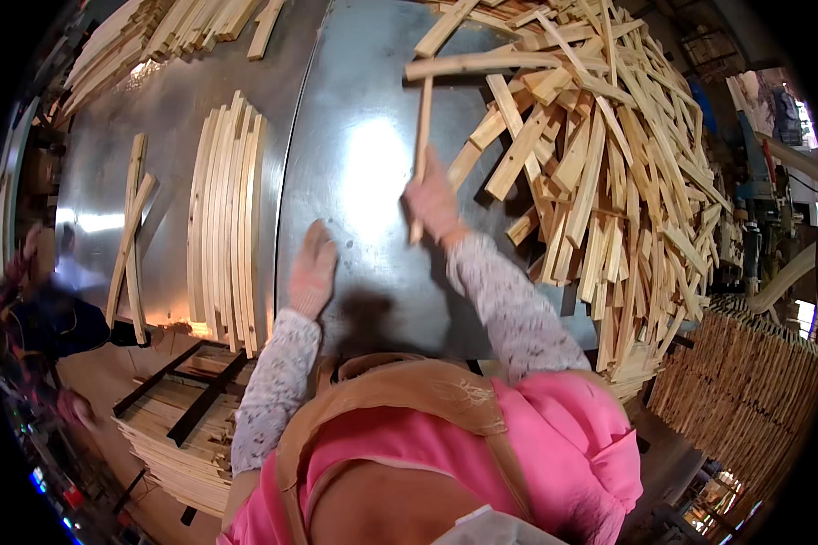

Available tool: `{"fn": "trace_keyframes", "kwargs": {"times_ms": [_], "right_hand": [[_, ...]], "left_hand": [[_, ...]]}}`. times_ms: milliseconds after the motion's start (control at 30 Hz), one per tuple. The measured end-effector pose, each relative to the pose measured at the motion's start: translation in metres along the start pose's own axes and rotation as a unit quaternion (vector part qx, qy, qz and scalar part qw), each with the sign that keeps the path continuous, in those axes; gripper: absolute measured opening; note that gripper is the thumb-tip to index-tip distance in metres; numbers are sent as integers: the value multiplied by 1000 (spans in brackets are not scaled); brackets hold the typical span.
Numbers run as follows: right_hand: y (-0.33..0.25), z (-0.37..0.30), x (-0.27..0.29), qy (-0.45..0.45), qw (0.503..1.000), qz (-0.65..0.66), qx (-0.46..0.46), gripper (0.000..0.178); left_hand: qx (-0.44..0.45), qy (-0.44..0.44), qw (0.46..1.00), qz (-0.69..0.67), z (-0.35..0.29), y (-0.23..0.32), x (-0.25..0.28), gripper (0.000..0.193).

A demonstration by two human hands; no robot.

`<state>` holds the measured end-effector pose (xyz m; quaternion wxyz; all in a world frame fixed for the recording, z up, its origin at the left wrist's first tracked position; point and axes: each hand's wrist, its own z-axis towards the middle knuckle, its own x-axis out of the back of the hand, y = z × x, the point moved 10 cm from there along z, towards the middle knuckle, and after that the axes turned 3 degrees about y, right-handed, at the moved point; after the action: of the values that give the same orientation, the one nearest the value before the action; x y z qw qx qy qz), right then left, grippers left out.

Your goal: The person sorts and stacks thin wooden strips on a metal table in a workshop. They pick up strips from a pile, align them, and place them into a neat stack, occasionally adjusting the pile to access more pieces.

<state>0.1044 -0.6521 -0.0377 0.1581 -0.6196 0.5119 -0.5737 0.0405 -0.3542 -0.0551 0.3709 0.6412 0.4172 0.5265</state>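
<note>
My right hand, in a pale work glove, is closed around a narrow wooden strip. The strip stands nearly straight away from me over the metal table, its far end by a longer slat that juts out of the pile. My left hand, gloved too, hovers or rests over the table with its fingers stretched out and nothing in it. Left of it lies a neat row of slats side by side. To the right spreads a big jumbled pile of loose slats.
Two crossed slats lie farther left, and more rows fill the far left corner. A stack of boards with dark bars stands low at left. Another stacked bundle is at right. A person in dark clothing is at the left edge.
</note>
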Motion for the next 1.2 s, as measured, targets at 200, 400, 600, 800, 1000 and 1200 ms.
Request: {"fn": "trace_keyframes", "kwargs": {"times_ms": [200, 400, 600, 800, 1000, 1200], "right_hand": [[-2, 51, -22, -45, 980, -79, 179, 59], [53, 210, 34, 178, 963, 198, -40, 46], [52, 200, 36, 153, 960, 234, 1, 22], [92, 198, 53, 205, 947, 235, -77, 44], [56, 215, 76, 286, 886, 346, -117, 53], [68, 275, 86, 201, 965, 157, -64, 43]], "left_hand": [[250, -193, 914, -256, 33, -19, -101, 43], [170, -94, 979, -63, 47, -13, -47, 46], [-8, 10, 972, 233, 268, 95, 36, 56], [-86, 190, 905, 371, 483, 218, 60, 71], [-249, -129, 913, 296, 458, 210, -231, 77], [-161, -184, 946, 213, 411, 176, -314, 52]]}}
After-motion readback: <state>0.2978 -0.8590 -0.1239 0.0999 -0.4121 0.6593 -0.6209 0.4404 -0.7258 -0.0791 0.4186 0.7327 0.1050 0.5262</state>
